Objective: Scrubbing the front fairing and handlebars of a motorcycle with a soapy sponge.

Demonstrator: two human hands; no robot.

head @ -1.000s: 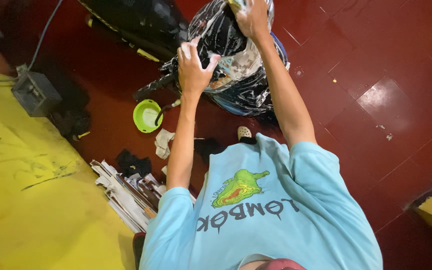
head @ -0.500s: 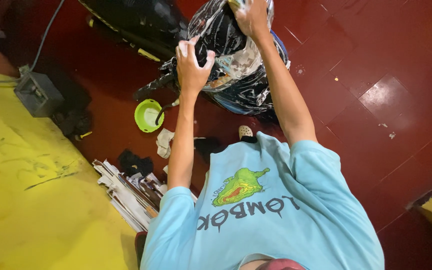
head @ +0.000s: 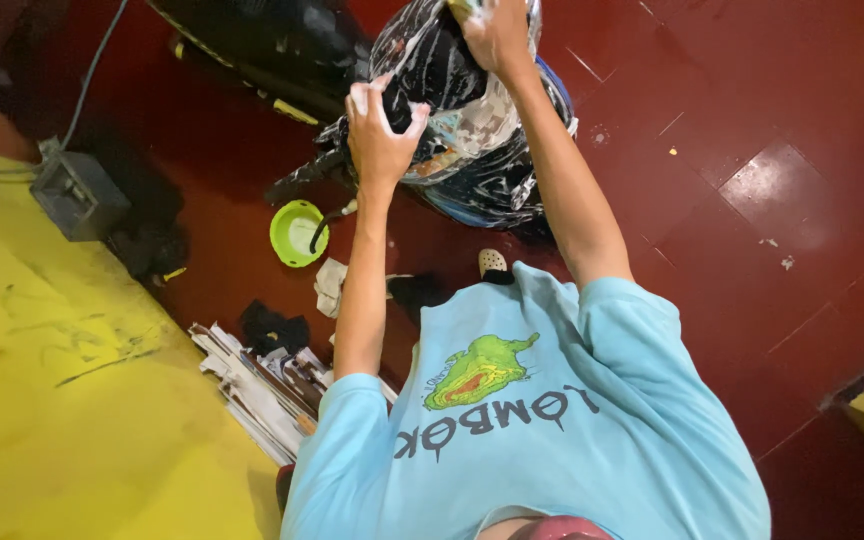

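A large clear plastic bag (head: 472, 150) stuffed with dark and patterned clothes stands on the dark red tiled floor (head: 752, 200) in front of me. My left hand (head: 382, 130) presses against the bag's near side, fingers curled into the plastic. My right hand (head: 497, 35) grips the gathered top of the bag at the upper edge of the view. My light blue printed T-shirt (head: 542, 420) fills the lower part of the frame.
A lime green bowl (head: 297, 232) sits on the floor left of the bag. Near it lie a white rag (head: 330, 285), a black cloth (head: 274, 325), a stack of flat strips (head: 252, 385) and a white sandal (head: 493, 262). A grey box (head: 80, 195) hangs on the yellow wall (head: 72, 420). A black bag (head: 262, 40) lies behind.
My left hand has shifted slightly along the bag's side and its fingers have curled tighter into the plastic. My right hand stays on the bag's top.
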